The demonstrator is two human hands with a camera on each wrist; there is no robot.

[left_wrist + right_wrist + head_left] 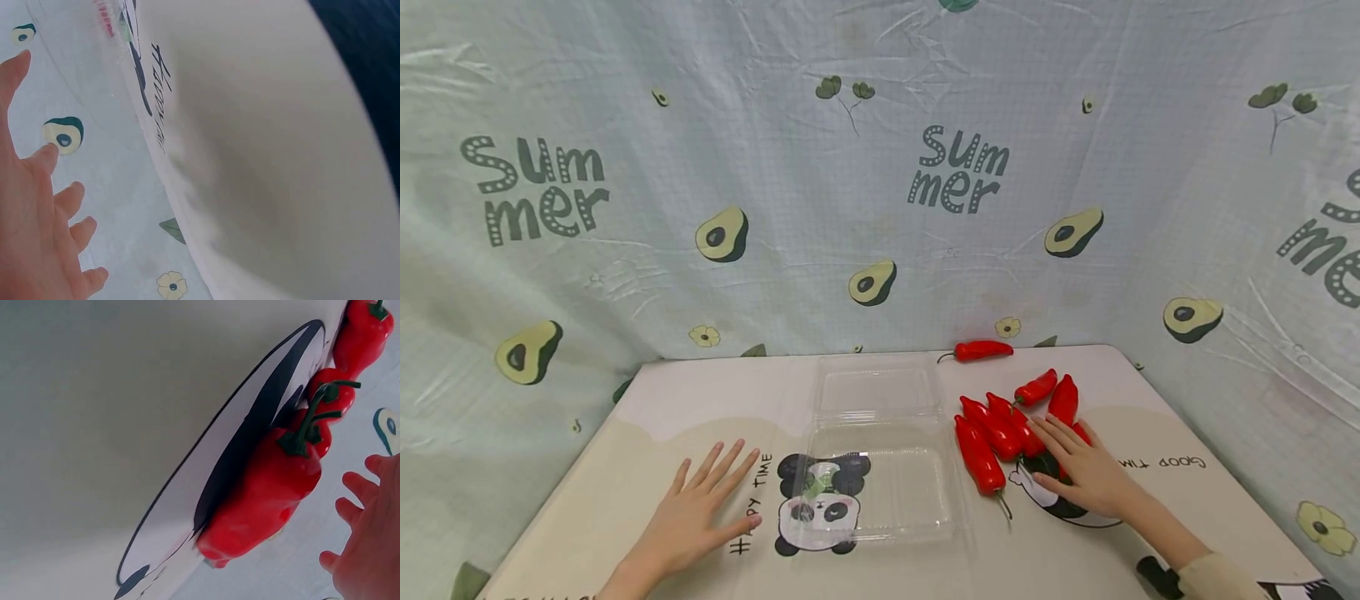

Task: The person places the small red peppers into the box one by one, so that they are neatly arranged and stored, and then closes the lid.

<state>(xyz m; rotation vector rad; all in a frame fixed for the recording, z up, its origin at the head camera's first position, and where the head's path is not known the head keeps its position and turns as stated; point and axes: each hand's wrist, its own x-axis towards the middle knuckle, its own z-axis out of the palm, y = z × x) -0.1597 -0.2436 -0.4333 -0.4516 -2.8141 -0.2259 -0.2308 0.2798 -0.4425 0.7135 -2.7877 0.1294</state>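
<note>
Flat right hand [1086, 475] touches peppers [1000, 433].

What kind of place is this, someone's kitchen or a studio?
Probably a makeshift tabletop set, not a real kitchen. A printed avocado cloth hangs as a backdrop behind a small table with a panda cartoon cover. On it lie only an open clear plastic box and a pile of red peppers.

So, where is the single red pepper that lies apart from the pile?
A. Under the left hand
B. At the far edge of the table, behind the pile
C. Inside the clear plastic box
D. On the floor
B: the lone red pepper lies at the far edge of the table, behind the pile of peppers; the clear plastic box holds no pepper, and the left hand lies flat on the table.
</note>
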